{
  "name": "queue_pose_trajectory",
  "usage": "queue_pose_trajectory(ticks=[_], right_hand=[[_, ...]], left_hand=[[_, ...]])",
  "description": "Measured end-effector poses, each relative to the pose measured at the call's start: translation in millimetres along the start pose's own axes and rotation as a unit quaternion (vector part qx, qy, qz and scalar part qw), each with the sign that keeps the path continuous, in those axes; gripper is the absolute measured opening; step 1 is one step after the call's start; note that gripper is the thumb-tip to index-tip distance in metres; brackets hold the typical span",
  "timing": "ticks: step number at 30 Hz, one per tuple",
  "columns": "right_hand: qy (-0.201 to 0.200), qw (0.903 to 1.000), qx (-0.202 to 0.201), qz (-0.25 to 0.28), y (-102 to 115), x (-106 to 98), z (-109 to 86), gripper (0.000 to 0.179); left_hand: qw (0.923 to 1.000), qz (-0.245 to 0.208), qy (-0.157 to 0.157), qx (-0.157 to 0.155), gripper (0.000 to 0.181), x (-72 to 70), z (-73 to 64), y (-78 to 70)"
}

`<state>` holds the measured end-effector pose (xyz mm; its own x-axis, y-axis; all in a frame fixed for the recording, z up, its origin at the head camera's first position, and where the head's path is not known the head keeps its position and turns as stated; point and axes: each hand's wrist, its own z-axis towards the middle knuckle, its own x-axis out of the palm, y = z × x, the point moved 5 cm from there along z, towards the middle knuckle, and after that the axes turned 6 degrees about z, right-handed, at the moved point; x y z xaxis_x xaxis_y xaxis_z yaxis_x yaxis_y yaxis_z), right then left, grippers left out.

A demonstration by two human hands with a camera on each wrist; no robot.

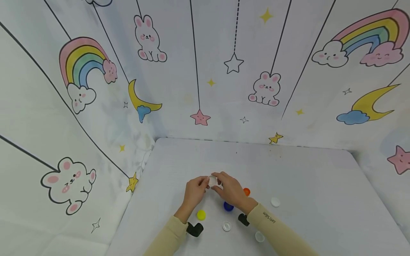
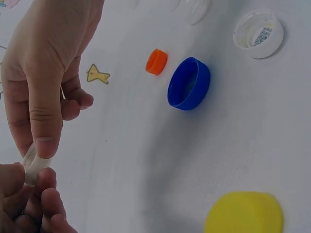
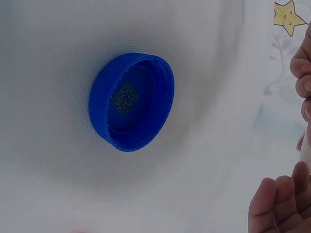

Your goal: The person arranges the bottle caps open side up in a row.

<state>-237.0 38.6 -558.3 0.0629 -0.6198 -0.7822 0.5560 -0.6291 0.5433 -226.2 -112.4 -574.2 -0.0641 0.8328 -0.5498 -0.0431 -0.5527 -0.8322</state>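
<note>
Above the table, both hands hold one whitish bottle cap [image 1: 213, 181] between them. My left hand [image 1: 194, 192] pinches its left edge with thumb and fingers. From the other side my right hand [image 1: 231, 190] grips the rim, thumb below and fingers above in the head view. In the left wrist view the cap [image 2: 36, 167] appears edge-on, with fingertips of both hands on it. Below the right hand lies a blue cap [image 3: 131, 102], hollow side showing, with a small printed code inside. A yellow cap [image 1: 201, 215] lies near the left wrist.
An orange cap [image 1: 246, 192] lies just past the right hand, and a white cap [image 1: 275, 202] farther right. Closer to the front are a whitish cap [image 1: 226, 226] and a translucent cap [image 1: 259, 236]. Patterned cloth [image 1: 179, 81] surrounds the white table [image 1: 304, 177].
</note>
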Motion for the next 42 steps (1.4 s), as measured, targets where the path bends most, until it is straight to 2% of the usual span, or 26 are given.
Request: queue_pose_trajectory(ticks=[6,11,15,22,27,32,37,42], right_hand=[[0.004,1.0000,0.009,-0.002,-2,-1,0.0,0.046],[0.019,0.9996,0.023,-0.001,-4,1,-0.3,0.046],[0.021,0.9995,0.023,0.007,-4,2,-0.4,0.048],[0.022,0.9994,0.025,0.009,-6,4,0.7,0.050],[0.032,0.9991,0.025,0.010,-8,8,0.0,0.048],[0.038,0.9988,0.027,0.014,-11,15,-0.8,0.044],[0.057,0.9971,0.043,0.024,-15,24,-2.6,0.043],[0.089,0.9940,0.064,0.005,-21,35,-5.9,0.044]], left_hand=[[0.9990,0.012,0.003,0.042,0.031,1.5,-2.4,-3.6],[0.9976,0.041,0.023,0.050,0.038,6.0,-4.1,-0.7],[0.9963,0.059,0.018,0.060,0.038,5.7,-4.3,-0.4],[0.9955,0.076,0.015,0.054,0.038,5.3,-3.2,1.5],[0.9942,0.085,0.002,0.067,0.036,5.0,-4.3,2.8],[0.9933,0.100,-0.002,0.058,0.036,6.2,-5.0,7.2],[0.9893,0.132,-0.001,0.064,0.034,10.0,-6.2,14.0],[0.9840,0.165,0.009,0.066,0.032,14.2,-8.2,20.1]])
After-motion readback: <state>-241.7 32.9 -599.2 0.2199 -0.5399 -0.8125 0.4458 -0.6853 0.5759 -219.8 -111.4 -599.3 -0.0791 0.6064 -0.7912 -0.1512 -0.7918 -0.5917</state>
